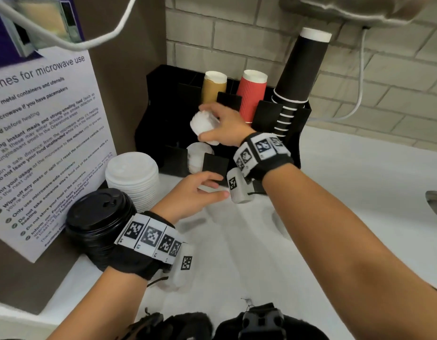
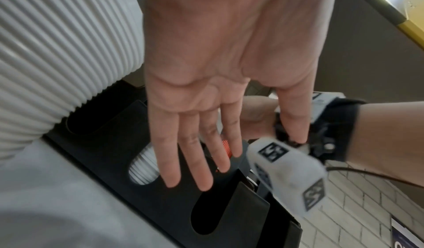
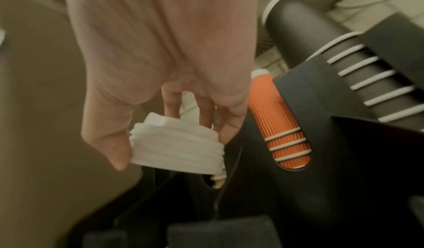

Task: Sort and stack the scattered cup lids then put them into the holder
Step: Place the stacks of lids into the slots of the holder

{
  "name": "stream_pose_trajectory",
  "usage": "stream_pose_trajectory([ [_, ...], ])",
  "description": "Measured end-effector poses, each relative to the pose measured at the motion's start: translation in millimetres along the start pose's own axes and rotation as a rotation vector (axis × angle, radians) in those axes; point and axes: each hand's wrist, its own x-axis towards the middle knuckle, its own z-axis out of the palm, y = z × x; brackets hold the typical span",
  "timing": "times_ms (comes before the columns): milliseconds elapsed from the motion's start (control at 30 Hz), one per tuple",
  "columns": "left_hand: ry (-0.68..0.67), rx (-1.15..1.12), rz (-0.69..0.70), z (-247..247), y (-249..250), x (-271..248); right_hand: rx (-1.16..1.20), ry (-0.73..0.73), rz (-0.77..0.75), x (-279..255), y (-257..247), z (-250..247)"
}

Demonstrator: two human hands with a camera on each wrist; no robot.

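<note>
My right hand grips a small stack of white lids between thumb and fingers, held above the black holder near its front compartments. More small white lids sit in a front slot of the holder. My left hand hovers flat and empty, fingers straight, just in front of the holder's lower edge. A tall stack of large white lids and a stack of black lids stand on the counter at the left.
The holder also carries a tan cup stack, a red ribbed cup stack and a tall black cup stack. A microwave notice hangs on the brown panel at left. White counter stretches right toward a sink edge.
</note>
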Motion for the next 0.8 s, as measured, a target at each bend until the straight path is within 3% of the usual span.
stream_pose_trajectory([
  [100, -0.036, 0.025, -0.035, -2.0, -2.2, -0.2, -0.182, -0.121, 0.051, 15.4, 1.4, 21.3],
  [267, -0.054, 0.011, -0.060, -4.8, -5.1, 0.8, -0.444, -0.112, 0.046, 20.9, 6.5, 48.5],
  [800, -0.034, 0.014, -0.091, -4.5, -12.4, 1.2, -0.755, -0.157, -0.063, 12.9, 11.5, 73.3],
])
